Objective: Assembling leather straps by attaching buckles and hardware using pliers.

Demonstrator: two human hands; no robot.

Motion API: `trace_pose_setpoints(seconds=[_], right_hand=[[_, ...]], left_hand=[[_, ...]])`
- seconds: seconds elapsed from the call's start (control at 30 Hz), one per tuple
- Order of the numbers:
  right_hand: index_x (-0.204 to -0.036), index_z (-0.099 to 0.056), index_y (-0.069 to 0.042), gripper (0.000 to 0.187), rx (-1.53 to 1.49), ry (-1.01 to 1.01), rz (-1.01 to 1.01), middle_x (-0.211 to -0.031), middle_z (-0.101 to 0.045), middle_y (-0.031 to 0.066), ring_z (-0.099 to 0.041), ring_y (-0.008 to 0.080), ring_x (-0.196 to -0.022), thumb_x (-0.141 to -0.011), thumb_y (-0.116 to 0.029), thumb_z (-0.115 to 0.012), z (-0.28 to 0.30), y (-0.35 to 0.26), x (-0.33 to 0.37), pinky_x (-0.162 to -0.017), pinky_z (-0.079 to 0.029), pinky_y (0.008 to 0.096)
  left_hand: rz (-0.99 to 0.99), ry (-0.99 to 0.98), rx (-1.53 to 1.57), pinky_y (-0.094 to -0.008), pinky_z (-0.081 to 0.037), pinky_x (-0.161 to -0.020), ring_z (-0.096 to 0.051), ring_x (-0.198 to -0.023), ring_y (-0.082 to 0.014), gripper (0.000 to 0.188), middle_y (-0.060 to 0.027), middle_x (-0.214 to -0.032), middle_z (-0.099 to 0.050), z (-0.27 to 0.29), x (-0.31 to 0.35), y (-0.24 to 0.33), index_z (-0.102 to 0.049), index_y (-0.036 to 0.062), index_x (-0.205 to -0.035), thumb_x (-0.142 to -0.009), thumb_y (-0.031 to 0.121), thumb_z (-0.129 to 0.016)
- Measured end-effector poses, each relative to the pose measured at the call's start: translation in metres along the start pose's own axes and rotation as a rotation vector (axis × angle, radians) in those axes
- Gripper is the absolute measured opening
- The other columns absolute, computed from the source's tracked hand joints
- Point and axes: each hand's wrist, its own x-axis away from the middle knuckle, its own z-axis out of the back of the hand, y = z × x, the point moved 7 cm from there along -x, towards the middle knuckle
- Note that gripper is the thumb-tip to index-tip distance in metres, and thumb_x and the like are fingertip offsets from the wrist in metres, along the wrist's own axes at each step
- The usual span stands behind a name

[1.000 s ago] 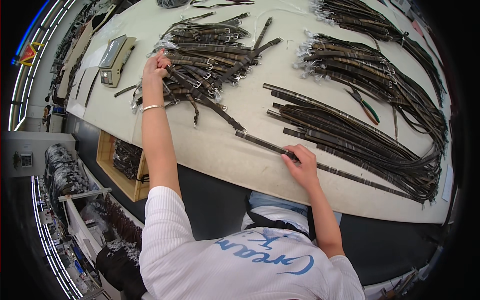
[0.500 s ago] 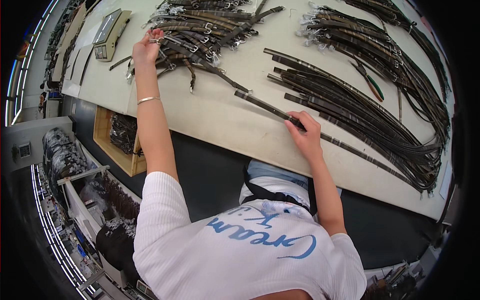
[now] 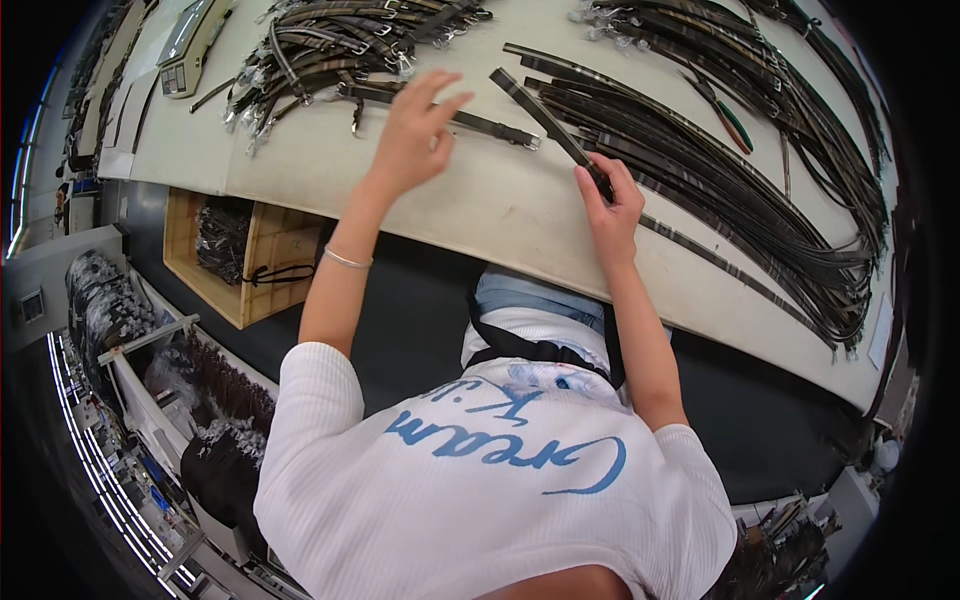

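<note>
The left hand (image 3: 408, 145) had left the pile (image 3: 330, 30), fingers spread, seemingly empty, so looked free; the right hand (image 3: 614, 208) pinched a strap (image 3: 543, 118), its end swung up beside the stack (image 3: 720, 205)

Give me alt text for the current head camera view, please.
The right hand grips a dark strap over a pale table, and the left hand, fingers spread, is close to a buckled strap. Strap piles, pliers and a scale lie there too.
</note>
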Motion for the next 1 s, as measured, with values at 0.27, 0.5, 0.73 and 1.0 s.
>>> trace_pose_setpoints(seconds=[0.27, 0.5, 0.73, 1.0], right_hand=[[-0.099, -0.065, 0.0, 0.019, -0.005, -0.017, 0.037, -0.074, -0.057, 0.0043, -0.05, 0.0104, -0.062, -0.081, -0.006, -0.069, 0.013, -0.012, 0.002, -0.057, -0.042, 0.0223], [-0.1, -0.066, -0.001, 0.019, 0.046, -0.01, 0.039, -0.075, -0.058, 0.0049, -0.051, 0.011, -0.062, -0.081, -0.006, -0.069, 0.046, -0.024, 0.007, -0.057, -0.042, 0.0225], [-0.101, -0.067, -0.002, 0.021, 0.027, -0.11, 0.125, -0.08, -0.062, 0.0054, -0.053, 0.0115, -0.067, -0.08, -0.004, -0.069, 0.063, -0.039, 0.001, -0.058, -0.043, 0.0226], [-0.104, -0.067, -0.001, 0.024, -0.151, -0.175, 0.051, -0.079, -0.059, 0.0051, -0.053, 0.0117, -0.071, -0.08, -0.004, -0.068, 0.064, -0.034, 0.002, -0.066, -0.042, 0.0231]], left_hand=[[0.063, 0.008, 0.055, -0.0395, -0.038, -0.095, -0.053, -0.107, -0.0271, 0.029, -0.0098, -0.106, -0.059, -0.071, 0.004, 0.046, -0.06, 0.0031, -0.106, -0.077, 0.002, -0.059], [0.1, -0.01, 0.105, -0.0332, -0.04, -0.079, -0.053, -0.082, -0.024, 0.022, -0.0096, -0.083, -0.056, -0.028, -0.017, 0.048, -0.061, 0.0026, -0.106, -0.087, -0.001, -0.051], [0.108, -0.066, 0.644, -0.024, -0.037, -0.072, -0.045, -0.076, -0.013, 0.025, -0.0037, -0.086, -0.054, 0.038, -0.049, 0.065, -0.06, 0.0003, -0.115, -0.093, 0.006, -0.049], [0.171, 0.022, 1.07, -0.0259, -0.038, -0.088, -0.051, -0.097, -0.0129, 0.031, -0.0069, -0.105, -0.058, 0.027, -0.052, 0.072, -0.055, -0.0064, -0.12, -0.094, 0.011, -0.051]])
